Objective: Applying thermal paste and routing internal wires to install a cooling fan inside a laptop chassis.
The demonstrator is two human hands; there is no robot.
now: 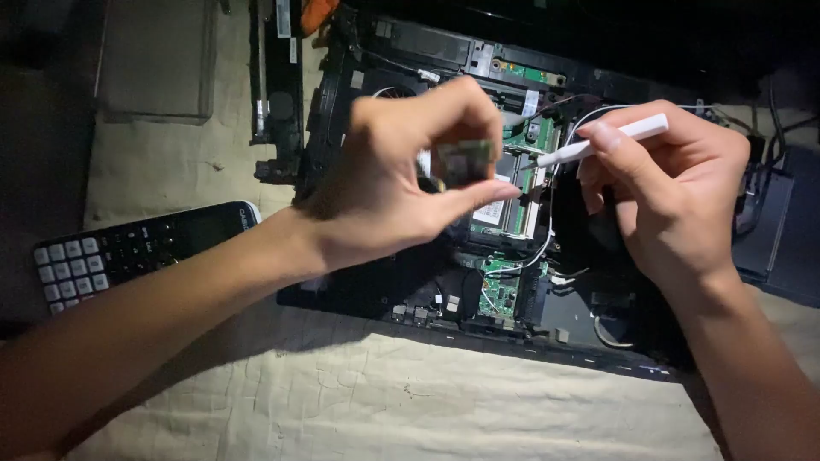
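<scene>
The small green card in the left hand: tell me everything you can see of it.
The small green card is a thin, roughly square circuit board, blurred, its detail unreadable. The left hand pinches it by the edges between thumb and fingers, held on edge above the opened laptop. The white tool in the right hand points toward it, apparently not touching.

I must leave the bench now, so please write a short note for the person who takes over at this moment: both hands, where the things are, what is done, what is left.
Left hand: pinches a small green circuit card, lifted above the opened laptop.
Right hand: holds a white pen-like tool, tip pointing at the card.
Laptop lies on pale cloth, cover off, board and white wires exposed. Calculator lies to the left.
Done: card is out of the board.
Left: card is not set down yet; laptop is open.
</scene>
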